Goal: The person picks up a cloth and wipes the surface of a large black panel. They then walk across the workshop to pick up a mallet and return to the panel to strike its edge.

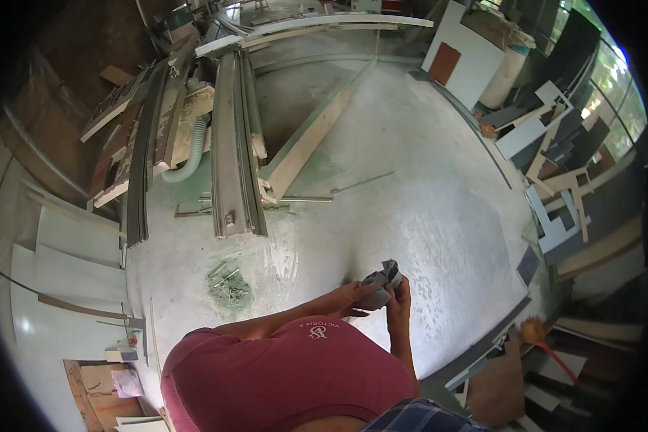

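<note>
A crumpled grey cloth (379, 286) is held up in front of my maroon shirt, above the concrete floor. My left hand (348, 297) grips it from the left side, fingers bent around its lower edge. On the other side my right hand (399, 297) pinches it near the top, where folds stick up. Whether it is a rag or a glove I cannot make out. Parts of the fingers are hidden behind the cloth.
A heap of green-grey scraps (228, 288) lies on the floor to the left. Ahead stand long metal rails (234, 144) and a wooden beam (313, 133). Boards and offcuts (554, 209) line the right side; pale panels (72, 270) are at the left.
</note>
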Demonstrator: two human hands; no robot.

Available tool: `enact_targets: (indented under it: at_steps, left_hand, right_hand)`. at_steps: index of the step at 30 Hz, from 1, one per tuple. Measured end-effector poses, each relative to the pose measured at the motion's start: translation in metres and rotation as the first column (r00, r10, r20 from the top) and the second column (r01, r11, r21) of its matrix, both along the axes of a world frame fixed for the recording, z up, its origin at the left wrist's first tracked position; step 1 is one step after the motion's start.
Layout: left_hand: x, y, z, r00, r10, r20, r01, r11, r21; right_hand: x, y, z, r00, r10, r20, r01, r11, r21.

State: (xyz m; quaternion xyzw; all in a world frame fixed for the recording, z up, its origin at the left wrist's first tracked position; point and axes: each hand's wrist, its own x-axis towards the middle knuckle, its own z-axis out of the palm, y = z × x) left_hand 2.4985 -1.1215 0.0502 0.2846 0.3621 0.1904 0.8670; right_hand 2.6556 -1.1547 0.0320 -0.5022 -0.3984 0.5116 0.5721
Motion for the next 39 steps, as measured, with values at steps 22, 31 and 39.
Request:
enact_targets:
  at_steps: [22, 31, 39]
  left_hand:
    - [0.113, 0.352, -0.028, 0.998, 0.061, -0.011, -0.06, 0.996, 0.07]
    - [0.164, 0.522, 0.0, 0.992, -0.025, -0.127, 0.072, 0.924, 0.377]
    - [0.204, 0.678, -0.026, 0.955, 0.241, -0.174, -0.185, 0.941, 0.284]
  right_hand:
    - [0.111, 0.359, -0.016, 0.719, 0.259, 0.644, -0.355, 0.935, 0.02]
    - [0.224, 0.532, -0.051, 0.752, 0.177, 0.634, -0.257, 0.966, 0.034]
    - [0.314, 0.684, -0.023, 0.773, 0.203, 0.601, -0.268, 0.963, 0.02]
